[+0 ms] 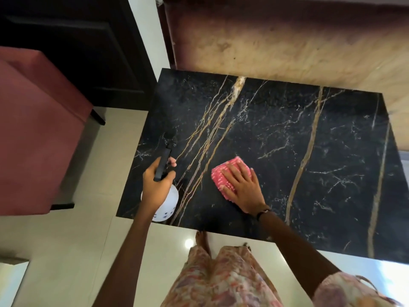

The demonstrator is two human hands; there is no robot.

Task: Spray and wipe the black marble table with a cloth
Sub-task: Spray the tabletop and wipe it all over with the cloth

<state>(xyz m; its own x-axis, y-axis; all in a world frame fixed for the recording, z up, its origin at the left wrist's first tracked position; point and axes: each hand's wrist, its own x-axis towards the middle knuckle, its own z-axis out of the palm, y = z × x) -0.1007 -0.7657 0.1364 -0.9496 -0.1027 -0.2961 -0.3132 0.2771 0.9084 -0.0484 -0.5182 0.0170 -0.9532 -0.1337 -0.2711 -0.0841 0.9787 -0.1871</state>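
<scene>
With our left hand (156, 187) gripping the spray bottle (164, 201) over the table's (276, 134) near-left edge and our right hand (242, 187) pressing spread fingers on the pink cloth (221, 173), we risk misting the floor (88, 240).

- The marble table (287, 151) stands ahead of the person, a rug (287, 45) beyond its far edge.
- The cloth (223, 176) lies on the table's near-left part.
- The spray bottle (164, 196) is left of the cloth, over the table's left edge.
- An upholstered seat (33, 134) stands left of the table.

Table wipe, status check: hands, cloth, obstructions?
Left hand grips spray bottle. Right hand flat on pink cloth, on black marble table. No obstructions visible.
</scene>
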